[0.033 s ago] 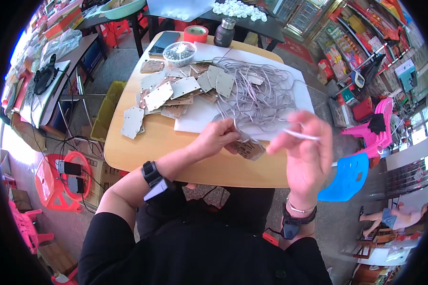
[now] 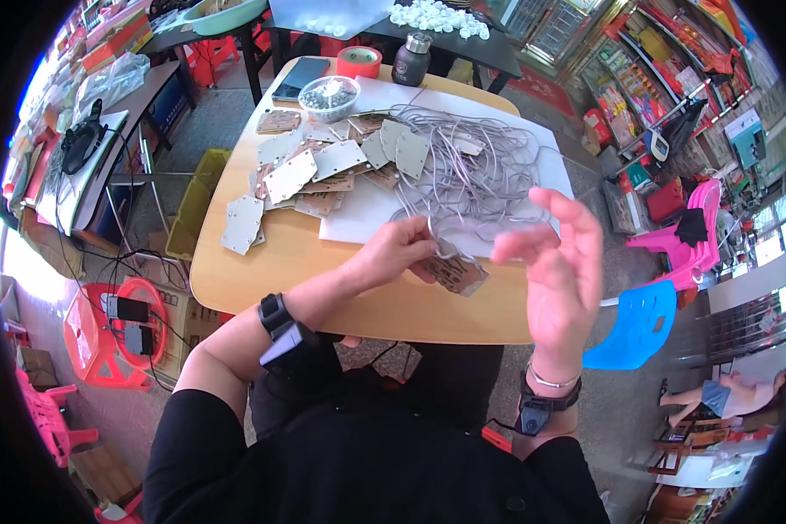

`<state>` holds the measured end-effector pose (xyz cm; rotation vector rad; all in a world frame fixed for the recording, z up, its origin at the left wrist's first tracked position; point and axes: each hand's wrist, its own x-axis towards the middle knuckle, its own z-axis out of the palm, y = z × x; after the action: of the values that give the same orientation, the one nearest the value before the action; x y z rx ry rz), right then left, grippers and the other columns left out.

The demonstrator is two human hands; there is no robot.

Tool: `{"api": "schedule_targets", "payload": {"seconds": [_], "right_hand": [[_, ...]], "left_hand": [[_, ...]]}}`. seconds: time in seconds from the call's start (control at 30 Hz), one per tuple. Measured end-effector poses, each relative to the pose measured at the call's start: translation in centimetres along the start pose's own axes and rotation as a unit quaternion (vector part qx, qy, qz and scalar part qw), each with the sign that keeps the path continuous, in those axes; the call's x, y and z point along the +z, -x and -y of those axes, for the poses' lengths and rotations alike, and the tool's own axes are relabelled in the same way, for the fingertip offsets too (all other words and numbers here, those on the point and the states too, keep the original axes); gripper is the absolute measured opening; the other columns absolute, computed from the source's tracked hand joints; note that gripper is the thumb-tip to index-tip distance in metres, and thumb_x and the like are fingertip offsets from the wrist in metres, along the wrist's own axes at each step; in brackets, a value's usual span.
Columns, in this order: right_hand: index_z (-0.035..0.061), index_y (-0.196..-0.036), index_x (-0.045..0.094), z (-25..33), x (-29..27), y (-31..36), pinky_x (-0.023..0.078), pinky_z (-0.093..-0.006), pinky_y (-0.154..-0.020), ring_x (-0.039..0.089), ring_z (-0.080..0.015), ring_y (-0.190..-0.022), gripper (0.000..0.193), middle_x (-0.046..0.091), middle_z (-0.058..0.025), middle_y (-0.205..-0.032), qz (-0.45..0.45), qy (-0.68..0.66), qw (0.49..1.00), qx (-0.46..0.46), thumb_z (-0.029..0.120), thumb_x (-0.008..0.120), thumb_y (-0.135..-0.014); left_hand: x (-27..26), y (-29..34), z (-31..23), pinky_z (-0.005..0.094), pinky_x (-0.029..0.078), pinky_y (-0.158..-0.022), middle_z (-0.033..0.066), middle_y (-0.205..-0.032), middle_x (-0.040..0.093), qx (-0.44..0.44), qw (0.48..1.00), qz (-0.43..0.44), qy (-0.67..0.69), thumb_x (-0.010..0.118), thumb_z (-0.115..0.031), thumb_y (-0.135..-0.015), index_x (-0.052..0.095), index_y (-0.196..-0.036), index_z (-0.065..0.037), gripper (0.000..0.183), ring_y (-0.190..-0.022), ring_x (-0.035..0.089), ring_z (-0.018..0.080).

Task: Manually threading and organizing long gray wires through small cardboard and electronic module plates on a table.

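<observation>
My left hand (image 2: 397, 251) is closed on a small flat brown board (image 2: 459, 272), pinched near the table's front edge. Pale grey cord loops at the board's upper edge beside my fingertips; how it is fastened is hidden. To the right, my right hand (image 2: 561, 275) is raised with fingers apart and slightly blurred, and I see nothing held in it. Beyond the hands, a tangled heap of grey cord (image 2: 476, 170) lies on a white foam sheet (image 2: 349, 229). Left of the cord are piled several thin boards (image 2: 293, 176), pale on one face and brown on the other.
Behind the boards stand a clear tub of small dark pieces (image 2: 330, 98), a red tape roll (image 2: 359, 63), a dark flask (image 2: 412, 59) and a phone (image 2: 300, 79). A blue chair (image 2: 633, 327) is at the right, red stools (image 2: 118, 336) at the left.
My right hand has shifted slightly, its fingers spreading; the white strand seen across its fingers no longer shows there. My left hand and the board stay almost in place.
</observation>
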<state>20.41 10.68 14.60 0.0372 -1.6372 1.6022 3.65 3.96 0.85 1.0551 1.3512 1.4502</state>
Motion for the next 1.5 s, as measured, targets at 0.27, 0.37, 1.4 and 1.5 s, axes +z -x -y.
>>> {"api": "schedule_targets", "payload": {"seconds": [0.27, 0.37, 1.4, 1.5], "right_hand": [[-0.0008, -0.095, 0.057, -6.2, -5.4, 6.3, 0.044, -0.0253, -0.056, 0.053, -0.01, -0.062, 0.023, 0.059, -0.0019, -0.075, 0.002, 0.353, 0.907, 0.23, 0.019, 0.064, -0.086], [-0.0001, -0.076, 0.058, -6.9, -5.5, 7.1, 0.041, -0.0291, -0.051, 0.052, -0.0131, -0.055, 0.019, 0.057, -0.0098, -0.065, -0.029, 0.377, 0.889, 0.258, 0.015, 0.067, -0.081], [0.0048, -0.069, 0.047, -7.3, -3.3, 8.1, 0.04, -0.0382, -0.052, 0.053, -0.0274, -0.06, 0.026, 0.05, -0.0079, -0.066, 0.011, 0.448, 0.89, 0.086, 0.017, 0.07, -0.075], [0.004, -0.07, 0.047, -7.1, -2.8, 7.3, 0.041, -0.0394, -0.054, 0.054, -0.029, -0.061, 0.03, 0.052, -0.0092, -0.066, -0.06, 0.384, 0.92, 0.049, 0.022, 0.07, -0.076]], "left_hand": [[-0.3, -0.1, -1.4, 0.0308, 0.057, -0.075, 0.01, -0.099, 0.058, -0.086, 0.976, 0.078, 0.186, 0.048, -0.01, -0.094, 0.051, -0.109, 0.003, 0.02, -0.082, 0.064, 0.0186], [-0.3, 0.5, -1.9, 0.0312, 0.054, -0.078, 0.0091, -0.1, 0.06, -0.075, 0.971, 0.103, 0.204, 0.05, -0.01, -0.093, 0.053, -0.115, 0.002, 0.026, -0.082, 0.063, 0.0171], [-0.9, -0.5, 0.1, 0.0412, 0.046, -0.092, 0.0145, -0.099, 0.064, 0.018, 0.979, 0.081, 0.185, 0.054, -0.023, -0.092, 0.059, -0.105, 0.0, 0.027, -0.1, 0.061, 0.0273], [-0.6, -0.4, 0.0, 0.0395, 0.049, -0.088, 0.0153, -0.096, 0.065, 0.025, 0.983, 0.031, 0.181, 0.054, -0.022, -0.092, 0.06, -0.102, 0.0, 0.025, -0.096, 0.062, 0.027]]}}
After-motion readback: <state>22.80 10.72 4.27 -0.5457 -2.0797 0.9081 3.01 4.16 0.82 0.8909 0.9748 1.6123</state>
